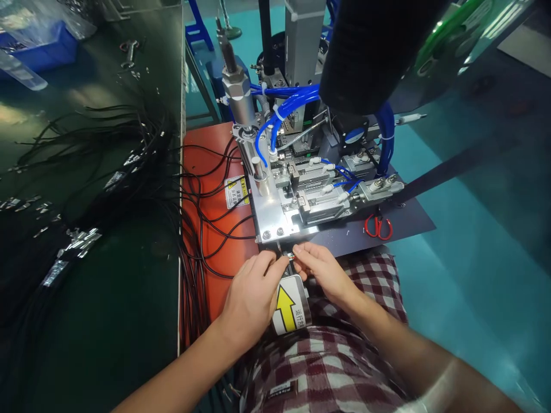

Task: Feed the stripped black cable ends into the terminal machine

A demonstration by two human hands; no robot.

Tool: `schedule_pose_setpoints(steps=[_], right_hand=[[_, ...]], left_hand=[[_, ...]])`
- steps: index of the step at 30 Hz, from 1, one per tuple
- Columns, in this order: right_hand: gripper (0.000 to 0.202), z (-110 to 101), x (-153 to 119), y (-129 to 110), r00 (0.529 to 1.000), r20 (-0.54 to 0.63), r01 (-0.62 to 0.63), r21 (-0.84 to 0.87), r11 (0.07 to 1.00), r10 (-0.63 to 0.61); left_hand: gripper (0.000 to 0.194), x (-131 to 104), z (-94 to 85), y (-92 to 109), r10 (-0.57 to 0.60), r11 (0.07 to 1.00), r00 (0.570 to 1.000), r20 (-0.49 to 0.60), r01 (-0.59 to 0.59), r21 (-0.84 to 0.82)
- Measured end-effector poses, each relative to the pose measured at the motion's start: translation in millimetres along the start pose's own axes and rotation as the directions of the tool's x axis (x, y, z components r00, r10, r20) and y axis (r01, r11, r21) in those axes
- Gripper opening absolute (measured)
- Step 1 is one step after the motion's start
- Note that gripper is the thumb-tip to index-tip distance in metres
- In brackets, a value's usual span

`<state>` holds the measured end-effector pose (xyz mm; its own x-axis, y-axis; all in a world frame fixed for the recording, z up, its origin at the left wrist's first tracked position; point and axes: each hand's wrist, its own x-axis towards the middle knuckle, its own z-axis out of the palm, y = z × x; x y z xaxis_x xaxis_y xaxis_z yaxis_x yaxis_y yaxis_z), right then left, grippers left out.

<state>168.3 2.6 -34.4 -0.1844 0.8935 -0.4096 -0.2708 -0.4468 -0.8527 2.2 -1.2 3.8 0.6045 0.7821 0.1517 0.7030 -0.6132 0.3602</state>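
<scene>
My left hand and my right hand meet at the front edge of the machine's metal plate, fingertips almost touching. A small shiny metal piece shows between them, pinched by my right thumb and forefinger. It is too small to name. The left fingers are curled closed beside it, and what they hold is hidden. Just under my hands is a metal guide with a white label bearing a yellow arrow. Black cables run over the orange board to the left of the machine.
Red-handled scissors lie on the dark base plate at right. Pneumatic cylinders and blue hoses fill the machine. On the dark table at left are bundled cables with metal ends, a wrench and a blue bin.
</scene>
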Motion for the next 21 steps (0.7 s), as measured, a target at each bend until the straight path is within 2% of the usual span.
schedule_pose_setpoints(steps=[6,9,13,16,21], right_hand=[[0.036,5.4,-1.9,8.1,0.987,-0.107,0.117,-0.027,0.993,-0.119],[0.037,6.9,-1.0,8.7,0.990,-0.096,0.105,0.030,0.994,-0.102],[0.038,7.3,0.0,8.3,0.993,-0.074,0.100,0.041,0.994,-0.097],[0.039,6.5,-0.3,7.9,0.988,-0.078,0.129,-0.020,0.991,-0.130],[0.039,4.0,-1.1,8.1,0.984,-0.070,0.157,-0.060,0.986,-0.161]], left_hand=[[0.034,0.6,2.2,1.5,0.010,0.998,0.999,0.035,-0.012,0.056],[0.035,2.2,2.7,2.4,-0.009,0.999,0.999,0.052,0.006,0.054],[0.033,1.6,-1.2,-0.2,-0.070,0.996,0.997,0.023,0.071,-0.062],[0.034,-10.8,-6.4,-5.8,-0.098,0.988,0.995,-0.001,0.097,-0.120],[0.044,-49.5,-6.6,-8.8,-0.106,0.989,0.993,-0.057,0.111,0.093]])
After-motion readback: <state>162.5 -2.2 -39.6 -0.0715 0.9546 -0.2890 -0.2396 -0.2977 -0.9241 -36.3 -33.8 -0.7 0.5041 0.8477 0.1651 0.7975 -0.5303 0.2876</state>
